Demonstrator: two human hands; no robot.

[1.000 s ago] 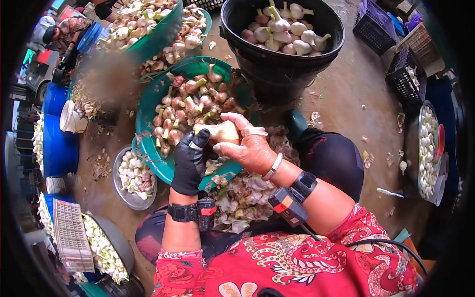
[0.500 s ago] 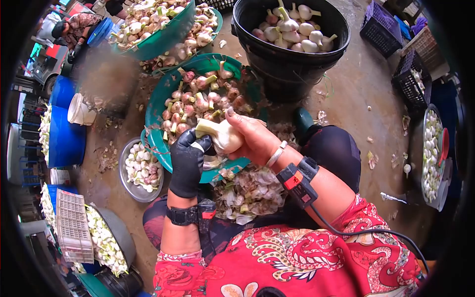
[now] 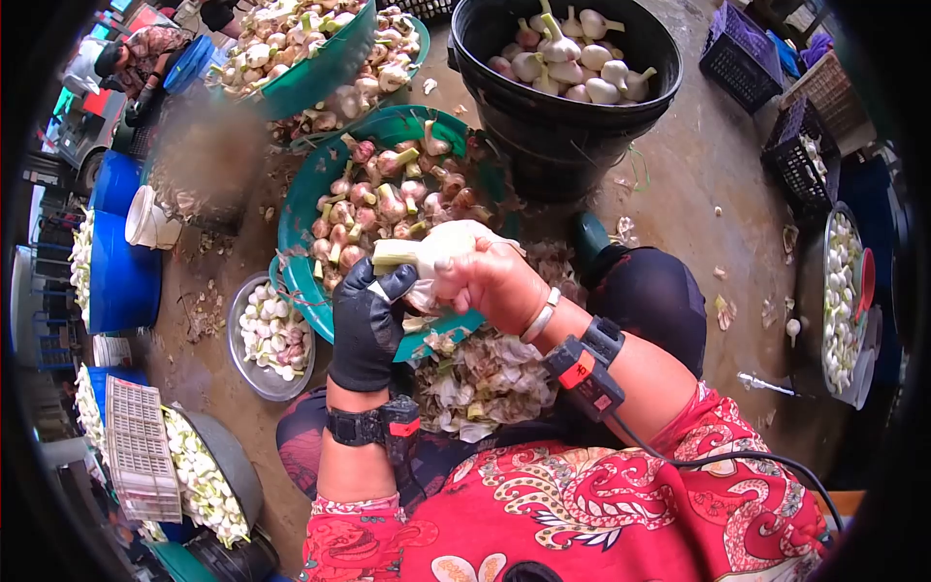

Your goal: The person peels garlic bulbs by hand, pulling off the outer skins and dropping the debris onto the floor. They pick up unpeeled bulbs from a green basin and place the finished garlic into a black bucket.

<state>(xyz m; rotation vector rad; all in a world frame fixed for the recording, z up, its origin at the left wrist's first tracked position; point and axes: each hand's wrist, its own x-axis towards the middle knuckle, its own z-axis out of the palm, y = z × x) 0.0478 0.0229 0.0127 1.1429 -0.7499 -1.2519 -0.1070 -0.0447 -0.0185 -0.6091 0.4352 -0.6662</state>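
Observation:
A large white garlic bulb [image 3: 448, 242] with a thick cut stem pointing left is held between my hands, above the near edge of a green basin [image 3: 296, 228]. My left hand [image 3: 367, 325], in a black glove with a pale tip showing, closes round the bulb's lower left side. Bare and wearing a white wristband, my right hand [image 3: 504, 291] has its fingers bent against the bulb's right side, with skin at its fingers. Purplish garlic bulbs [image 3: 390, 202] lie in the basin. Below it are loose peeled skins [image 3: 485, 378].
A black bucket [image 3: 567, 126] of whitish bulbs stands beyond the basin. At left are a metal bowl [image 3: 235, 335] of garlic and blue tubs [image 3: 126, 276]. Another green basin [image 3: 320, 78] is heaped with garlic. Black crates [image 3: 742, 58] stand at right; a person [image 3: 145, 58] sits far left.
The bulb's stem has tilted to nearly level. My right hand has turned, its thumb coming down from the bulb's top and its fingers curling in. The whole view has shifted slightly.

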